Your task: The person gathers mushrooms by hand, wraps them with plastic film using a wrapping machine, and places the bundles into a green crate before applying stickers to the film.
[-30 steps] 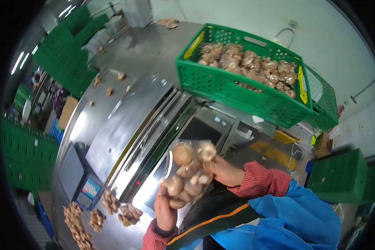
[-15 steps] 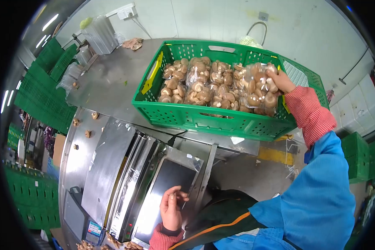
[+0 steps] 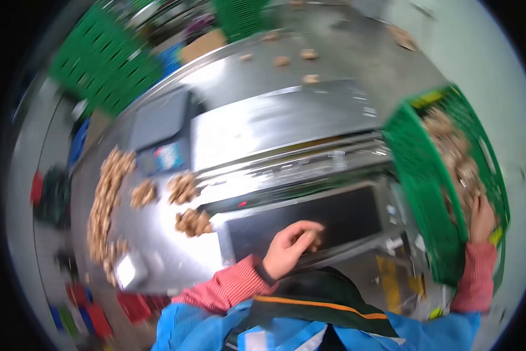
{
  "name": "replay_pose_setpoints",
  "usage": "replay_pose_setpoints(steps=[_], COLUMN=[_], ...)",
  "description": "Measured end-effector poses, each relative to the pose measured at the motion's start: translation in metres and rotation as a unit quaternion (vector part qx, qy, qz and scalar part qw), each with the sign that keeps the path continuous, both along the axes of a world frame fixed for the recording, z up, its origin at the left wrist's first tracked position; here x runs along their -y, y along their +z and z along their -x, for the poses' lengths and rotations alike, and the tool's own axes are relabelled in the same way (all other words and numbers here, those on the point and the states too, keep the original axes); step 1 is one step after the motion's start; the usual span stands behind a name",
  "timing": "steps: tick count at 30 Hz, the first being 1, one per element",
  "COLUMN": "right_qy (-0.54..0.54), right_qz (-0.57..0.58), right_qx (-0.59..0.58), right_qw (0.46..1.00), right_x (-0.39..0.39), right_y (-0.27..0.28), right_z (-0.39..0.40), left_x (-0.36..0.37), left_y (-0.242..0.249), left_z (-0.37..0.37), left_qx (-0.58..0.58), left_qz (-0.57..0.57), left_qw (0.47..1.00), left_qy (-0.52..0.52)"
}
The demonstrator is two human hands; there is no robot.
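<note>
My left hand (image 3: 292,248) hovers above the dark plate (image 3: 309,222) of a metal wrapping machine, its fingers loosely curled with nothing visible in them. At the right, my right hand (image 3: 481,219) reaches into the near end of a green crate (image 3: 418,193). Its fingers lie on a clear-wrapped pack of mushrooms (image 3: 466,178) there, though blur softens their outline. More wrapped packs fill the crate behind it. On the steel table left of the machine sit small heaps of brown mushrooms (image 3: 194,222) and a long row of mushrooms (image 3: 104,205).
A scale (image 3: 160,123) with a keypad stands at the machine's left end. A shiny clear-looking container (image 3: 130,270) is near the table's left corner. Loose mushrooms (image 3: 309,54) lie on the far metal surface. Stacked green crates (image 3: 108,61) rise beyond the table.
The view has swung left, bringing the mushroom heaps and scale into sight and the crate to the right edge. My right hand stays at the same crate end; my left remains over the dark plate.
</note>
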State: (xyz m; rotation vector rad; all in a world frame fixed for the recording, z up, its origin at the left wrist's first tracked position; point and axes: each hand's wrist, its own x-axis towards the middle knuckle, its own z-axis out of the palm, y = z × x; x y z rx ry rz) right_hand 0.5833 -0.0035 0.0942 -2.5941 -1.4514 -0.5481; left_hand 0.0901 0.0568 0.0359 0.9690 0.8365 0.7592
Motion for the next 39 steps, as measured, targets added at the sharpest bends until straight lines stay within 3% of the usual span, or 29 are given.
replay_pose_setpoints(steps=[2,3,5,9,11,12,13,15,17,19,25,32,35,36,39], right_qy=[0.224,0.221,0.404,0.598,0.637,0.649,0.645,0.634,0.620,0.609,0.556,0.497,0.355,0.269,0.316], right_qz=[-0.119,-0.106,-0.095,-0.036,0.027,0.063,0.103,0.142,0.163,0.179,0.288,0.364,0.411,0.456,0.417], right_qx=[-0.104,-0.217,-0.233,-0.304,-0.311,-0.305,-0.282,-0.244,-0.225,-0.211,-0.137,-0.171,-0.440,-0.524,-0.508], right_qw=[0.962,0.945,0.879,0.741,0.705,0.694,0.703,0.720,0.734,0.744,0.767,0.769,0.716,0.668,0.684], right_x=[-0.048,-0.062,-0.096,-0.148,-0.163,-0.167,-0.168,-0.172,-0.174,-0.176,-0.172,-0.143,-0.142,-0.142,-0.140], right_y=[0.027,0.029,0.038,0.022,-0.004,-0.015,-0.024,-0.040,-0.058,-0.070,-0.100,-0.181,-0.194,-0.170,-0.170], right_z=[0.100,0.145,0.250,0.444,0.525,0.561,0.592,0.636,0.657,0.669,0.675,0.692,0.711,0.719,0.721], left_x=[-0.006,-0.009,-0.015,-0.024,-0.018,-0.014,-0.012,-0.014,-0.026,-0.034,-0.018,0.057,0.065,0.071,0.075], left_y=[0.006,0.003,-0.002,-0.058,-0.117,-0.123,-0.128,-0.163,-0.156,-0.170,-0.158,-0.185,-0.151,-0.167,-0.175], left_z=[0.046,0.071,0.132,0.281,0.359,0.377,0.393,0.415,0.418,0.422,0.431,0.487,0.486,0.490,0.489], left_qx=[-0.023,-0.040,-0.054,-0.174,-0.329,-0.334,-0.334,-0.442,-0.383,-0.456,-0.448,-0.391,-0.319,-0.327,-0.327], left_qz=[-0.028,-0.055,-0.062,-0.112,-0.140,-0.039,0.058,0.010,0.039,-0.058,-0.032,0.004,0.094,0.054,-0.012], left_qw=[0.996,0.989,0.962,0.825,0.769,0.805,0.831,0.831,0.884,0.861,0.873,0.889,0.910,0.909,0.902], left_qy=[0.077,0.134,0.262,0.525,0.531,0.490,0.441,0.336,0.267,0.215,0.188,0.240,0.248,0.252,0.283])
